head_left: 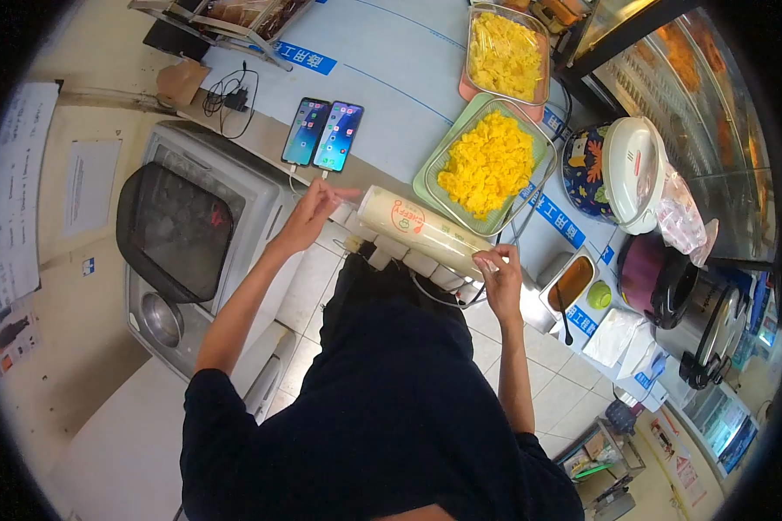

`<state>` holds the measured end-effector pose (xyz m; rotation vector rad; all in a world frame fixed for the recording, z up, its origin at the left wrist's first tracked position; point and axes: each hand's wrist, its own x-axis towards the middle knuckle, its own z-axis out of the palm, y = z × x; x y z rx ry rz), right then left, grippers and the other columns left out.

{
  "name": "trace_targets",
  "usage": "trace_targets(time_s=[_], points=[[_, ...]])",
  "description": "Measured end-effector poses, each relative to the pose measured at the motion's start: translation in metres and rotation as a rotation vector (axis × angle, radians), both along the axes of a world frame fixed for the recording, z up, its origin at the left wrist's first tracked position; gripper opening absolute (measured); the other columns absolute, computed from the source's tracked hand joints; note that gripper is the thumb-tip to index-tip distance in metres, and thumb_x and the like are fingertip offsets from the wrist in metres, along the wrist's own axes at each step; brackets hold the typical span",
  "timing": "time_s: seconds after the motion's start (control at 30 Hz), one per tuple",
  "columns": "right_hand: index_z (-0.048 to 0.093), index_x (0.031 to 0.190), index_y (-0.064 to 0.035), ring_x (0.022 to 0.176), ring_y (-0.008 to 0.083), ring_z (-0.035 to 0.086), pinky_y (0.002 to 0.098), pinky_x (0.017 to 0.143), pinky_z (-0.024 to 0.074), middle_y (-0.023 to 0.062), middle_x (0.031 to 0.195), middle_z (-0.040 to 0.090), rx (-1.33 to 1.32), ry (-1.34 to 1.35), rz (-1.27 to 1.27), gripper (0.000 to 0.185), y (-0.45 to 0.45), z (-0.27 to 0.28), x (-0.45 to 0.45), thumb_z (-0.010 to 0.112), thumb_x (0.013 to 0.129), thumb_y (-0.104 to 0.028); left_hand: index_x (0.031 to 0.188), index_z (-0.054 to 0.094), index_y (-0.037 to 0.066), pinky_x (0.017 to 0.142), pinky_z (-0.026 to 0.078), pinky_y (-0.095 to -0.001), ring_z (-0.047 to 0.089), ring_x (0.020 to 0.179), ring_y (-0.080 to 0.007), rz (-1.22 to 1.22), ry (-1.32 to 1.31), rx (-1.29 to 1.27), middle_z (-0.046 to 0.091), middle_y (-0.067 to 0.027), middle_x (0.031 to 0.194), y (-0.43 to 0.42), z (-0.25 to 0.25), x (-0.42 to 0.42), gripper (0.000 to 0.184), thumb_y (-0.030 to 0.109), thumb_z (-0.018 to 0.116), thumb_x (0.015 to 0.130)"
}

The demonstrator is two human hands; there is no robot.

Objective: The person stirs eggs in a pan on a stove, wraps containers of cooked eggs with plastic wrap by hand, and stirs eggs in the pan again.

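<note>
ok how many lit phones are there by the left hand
2: one phone lies on the counter beyond the left hand, and the other lies beside it, to its right in the picture. I see no sign of more hidden there.

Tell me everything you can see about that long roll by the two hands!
The roll is a long, pale yellowish cylinder, smooth and shiny like wound plastic film, with reddish lettering and a small round logo. It slants down to the right across the picture, just beside the green tray. The right hand touches its right end. The left hand is near the other end; whether it touches, I can't tell.
</note>
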<state>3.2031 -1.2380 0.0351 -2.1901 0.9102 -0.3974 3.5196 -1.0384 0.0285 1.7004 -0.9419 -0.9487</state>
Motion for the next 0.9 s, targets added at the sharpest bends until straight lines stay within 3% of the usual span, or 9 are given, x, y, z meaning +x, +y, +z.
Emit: trace_targets(time_s=[0.07,0.13,0.2,0.3,0.37,0.47,0.63,0.73,0.9], points=[[0.066,0.09,-0.0056,0.076,0.027,0.06,0.0333,0.071,0.0465,0.0109,0.08,0.06,0.009,-0.041,0.016,0.012,0.001,-0.012,-0.003,0.065,0.082,-0.014,0.098,0.04,0.006,0.087,0.046,-0.0361,0.058,0.097,-0.0213,0.144,0.62,0.011,0.058,-0.0114,0.106,-0.002,-0.029,-0.001,0.009,0.01,0.035,0.092],[0.064,0.093,-0.0056,0.078,0.0273,0.062,0.0346,0.073,0.047,0.0114,0.083,0.063,0.325,0.048,-0.084,0.014,0.002,-0.02,-0.003,0.062,0.085,-0.017,0.095,0.042,0.007,0.088,0.045,-0.036,0.057,0.095,-0.0212,0.068,0.829,-0.076,0.057,-0.0093,0.1,0.009,-0.081,-0.001,0.011,0.013,0.033,0.091],[0.062,0.095,-0.0053,0.08,0.0263,0.063,0.0343,0.073,0.0471,0.0111,0.086,0.065,0.31,0.04,-0.083,0.016,-0.001,-0.018,0.002,0.058,0.088,-0.019,0.091,0.043,0.007,0.089,0.044,-0.0359,0.056,0.093,-0.0211,-0.014,1.04,-0.161,0.056,-0.0072,0.095,0.002,-0.081,-0.009,0.015,0.015,0.03,0.091],[0.062,0.094,-0.0047,0.081,0.0197,0.064,0.0305,0.071,0.0471,0.0098,0.086,0.066,0.401,0.089,-0.15,0.016,-0.001,-0.013,0.004,0.057,0.089,-0.018,0.085,0.047,0.005,0.088,0.043,-0.0355,0.054,0.091,-0.021,0.23,0.695,-0.242,0.051,-0.006,0.084,-0.007,-0.062,-0.042,0.018,0.017,0.036,0.091],[0.062,0.095,-0.0048,0.081,0.018,0.063,0.0295,0.07,0.0472,0.0087,0.087,0.067,0.423,0.062,-0.162,0.016,0.001,-0.016,0.004,0.056,0.09,-0.019,0.082,0.051,0.003,0.086,0.042,-0.0369,0.053,0.094,-0.0247,0.014,-0.083,-0.126,0.052,-0.0091,0.083,-0.011,-0.046,-0.056,0.018,0.02,0.051,0.088],[0.061,0.097,-0.005,0.082,0.0151,0.063,0.0279,0.069,0.0473,0.007,0.087,0.067,0.453,0.022,-0.174,0.017,0.002,-0.023,0.003,0.056,0.09,-0.019,0.087,0.053,0.001,0.081,0.043,-0.0373,0.053,0.09,-0.0292,-0.203,-0.529,-0.175,0.052,-0.0126,0.084,-0.012,-0.051,-0.075,0.025,0.021,0.066,0.079],[0.06,0.098,-0.0046,0.081,0.0129,0.062,0.0267,0.068,0.0473,0.0067,0.087,0.068,0.467,0.04,-0.171,0.018,0.001,-0.023,0.0,0.055,0.091,-0.02,0.095,0.057,0.002,0.077,0.044,-0.0379,0.053,0.082,-0.0295,-0.101,-0.479,0.045,0.058,-0.0109,0.089,-0.004,-0.088,-0.095,0.032,0.018,0.071,0.072],[0.06,0.098,-0.0041,0.079,0.0128,0.062,0.0261,0.067,0.047,0.0066,0.087,0.068,0.425,-0.016,-0.129,0.018,0.002,-0.028,-0.001,0.055,0.091,-0.02,0.096,0.06,0.004,0.077,0.044,-0.0379,0.054,0.082,-0.027,0.005,-0.404,0.027,0.058,-0.0089,0.085,-0.014,-0.065,-0.095,0.027,0.016,0.069,0.074],[0.06,0.099,-0.0038,0.078,0.0133,0.062,0.0261,0.069,0.0467,0.0068,0.087,0.068,0.491,0.01,-0.18,0.019,0.001,-0.023,0.001,0.055,0.091,-0.02,0.09,0.063,0.006,0.081,0.044,-0.0365,0.057,0.083,-0.0239,-0.234,-0.698,-0.087,0.061,-0.0064,0.089,-0.011,-0.071,-0.086,0.015,0.011,0.064,0.076]])
